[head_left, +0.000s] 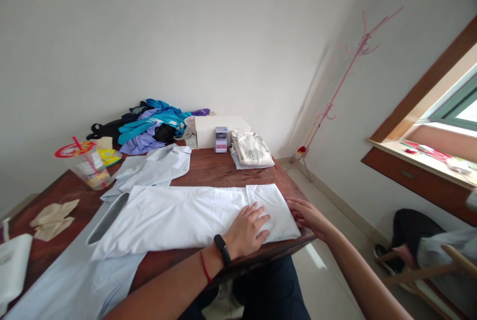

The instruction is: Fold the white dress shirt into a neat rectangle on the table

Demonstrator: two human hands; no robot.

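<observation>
A white garment (pixel 179 215), partly folded into a long strip, lies across the dark wooden table (pixel 208 173). Its light grey-blue parts (pixel 85 275) spread out to the left, toward the table's front and back. My left hand (pixel 248 230), with a dark band on its wrist, rests flat on the right part of the cloth, fingers spread. At the garment's right end is my right hand (pixel 307 216), its fingers loosely bent beside the cloth edge; whether they touch the cloth is hard to make out.
Behind are a folded beige garment stack (pixel 253 151), a small box (pixel 221 139), a white box (pixel 208 131) and a heap of clothes (pixel 156 121). Toward the left stand a plastic cup with straw (pixel 91 168) and a crumpled napkin (pixel 54 218). A pink coat rack (pixel 345 76) leans right.
</observation>
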